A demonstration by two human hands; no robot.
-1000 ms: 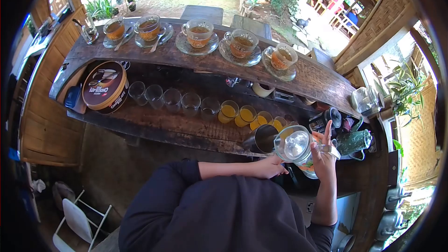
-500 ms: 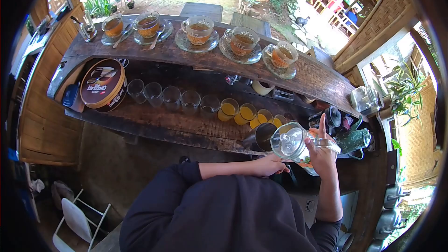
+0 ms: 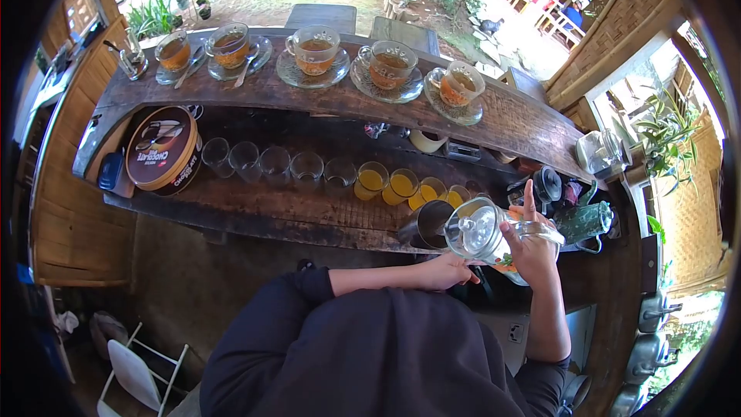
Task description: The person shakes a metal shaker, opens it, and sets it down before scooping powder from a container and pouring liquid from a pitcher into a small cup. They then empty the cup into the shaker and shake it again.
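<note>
My right hand (image 3: 532,247) is wrapped round the handle of a lidded glass jug (image 3: 472,233), its index finger raised. The jug lies tilted, lid end to the left, with an orange and green pattern low on its side. My left hand (image 3: 448,272) is below the jug's lid end, fingers curled and partly hidden; what they hold I cannot make out. Just left of the jug, a dark metal cup (image 3: 423,225) stands at the shelf's front edge. Behind it are several glasses of yellow-orange drink (image 3: 402,185), in line with several empty-looking glasses (image 3: 306,167).
Several glass cups of tea (image 3: 387,66) on saucers line the upper counter (image 3: 517,120). A round chocolate tin (image 3: 160,150) sits on the left of the lower shelf (image 3: 270,212). To the right are a green enamel pot (image 3: 583,222) and a glass jar (image 3: 600,156).
The view has shifted slightly, so the counter and its cups appear a little further left. Both hands and the tilted jug stay in nearly the same position.
</note>
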